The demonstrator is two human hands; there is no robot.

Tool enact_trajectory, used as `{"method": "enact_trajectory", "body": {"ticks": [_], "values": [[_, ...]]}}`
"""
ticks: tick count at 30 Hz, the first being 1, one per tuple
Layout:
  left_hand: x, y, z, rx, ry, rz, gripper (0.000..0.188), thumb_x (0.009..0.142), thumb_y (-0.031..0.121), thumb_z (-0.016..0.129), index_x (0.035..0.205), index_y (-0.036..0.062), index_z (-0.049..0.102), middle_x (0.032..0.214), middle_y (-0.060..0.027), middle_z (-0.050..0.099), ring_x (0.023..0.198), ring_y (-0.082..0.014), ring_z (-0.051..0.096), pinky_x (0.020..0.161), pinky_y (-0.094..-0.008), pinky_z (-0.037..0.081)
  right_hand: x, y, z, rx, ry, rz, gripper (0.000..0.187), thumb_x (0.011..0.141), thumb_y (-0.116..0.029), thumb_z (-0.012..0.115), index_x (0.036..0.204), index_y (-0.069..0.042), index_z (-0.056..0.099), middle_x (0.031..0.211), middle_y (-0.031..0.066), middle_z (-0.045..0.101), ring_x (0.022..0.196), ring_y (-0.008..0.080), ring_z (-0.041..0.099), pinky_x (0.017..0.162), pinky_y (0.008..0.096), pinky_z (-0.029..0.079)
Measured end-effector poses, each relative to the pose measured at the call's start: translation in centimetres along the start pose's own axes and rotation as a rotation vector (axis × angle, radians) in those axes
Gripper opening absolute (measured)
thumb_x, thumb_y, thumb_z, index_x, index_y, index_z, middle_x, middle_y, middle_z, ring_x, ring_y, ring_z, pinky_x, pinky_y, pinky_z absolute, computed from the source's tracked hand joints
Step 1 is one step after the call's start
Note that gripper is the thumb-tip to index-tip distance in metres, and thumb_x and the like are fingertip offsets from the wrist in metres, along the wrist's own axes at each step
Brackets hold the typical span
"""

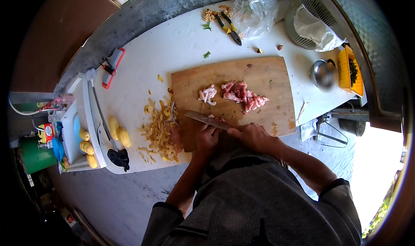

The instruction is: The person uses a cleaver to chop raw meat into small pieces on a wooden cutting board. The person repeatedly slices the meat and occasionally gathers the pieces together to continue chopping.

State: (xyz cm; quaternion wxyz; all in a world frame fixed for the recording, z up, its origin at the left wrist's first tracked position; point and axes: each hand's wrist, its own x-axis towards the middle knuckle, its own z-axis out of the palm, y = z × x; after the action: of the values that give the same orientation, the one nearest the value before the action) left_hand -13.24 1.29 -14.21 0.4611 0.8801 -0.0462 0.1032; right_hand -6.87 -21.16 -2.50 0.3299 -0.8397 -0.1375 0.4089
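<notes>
Our right hand (pixel 256 138) is grasping the knife (pixel 207 119), its blade pointing left and slightly far over the board (pixel 190 83). Our left hand (pixel 207 138) is curling against the blade's near side; we cannot tell what it is holding. The meat pile (pixel 248 99) is lying beyond the blade, slanting far-left to near-right, closer to our right hand; pale strips (pixel 208 94) are sitting left of it. Bare wood is stretching right; peels (pixel 160 131) are crowding the left edge.
</notes>
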Motion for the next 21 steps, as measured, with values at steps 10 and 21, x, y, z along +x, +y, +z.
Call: {"method": "enact_trajectory", "body": {"ticks": [10,21], "values": [[0.1,1.2,-0.7,0.099,0.030,-0.021,0.017,0.095,0.006,0.075,0.111,0.0015,0.081,0.110,-0.0164,0.075,0.100,-0.0373,0.073,0.088,-0.0445,0.060,1.0,1.3,0.1,0.234,0.057,0.013,0.059,0.115,-0.055,0.048,0.141,-0.007,0.071,0.113,0.0308,0.076,0.113,0.0492,0.072,0.099,0.0535,0.054],[-0.3,0.7,-0.4,0.022,-0.023,-0.086,0.018,0.095,0.005,0.076,0.111,0.0011,0.082,0.119,-0.0192,0.077,0.106,-0.0384,0.075,0.091,-0.0453,0.061,-2.7,2.1,-0.4,0.113,0.050,0.010,0.062,0.114,-0.058,0.049,0.137,-0.007,0.075,0.110,0.0354,0.075,0.115,0.0527,0.070,0.104,0.0556,0.053]]}}
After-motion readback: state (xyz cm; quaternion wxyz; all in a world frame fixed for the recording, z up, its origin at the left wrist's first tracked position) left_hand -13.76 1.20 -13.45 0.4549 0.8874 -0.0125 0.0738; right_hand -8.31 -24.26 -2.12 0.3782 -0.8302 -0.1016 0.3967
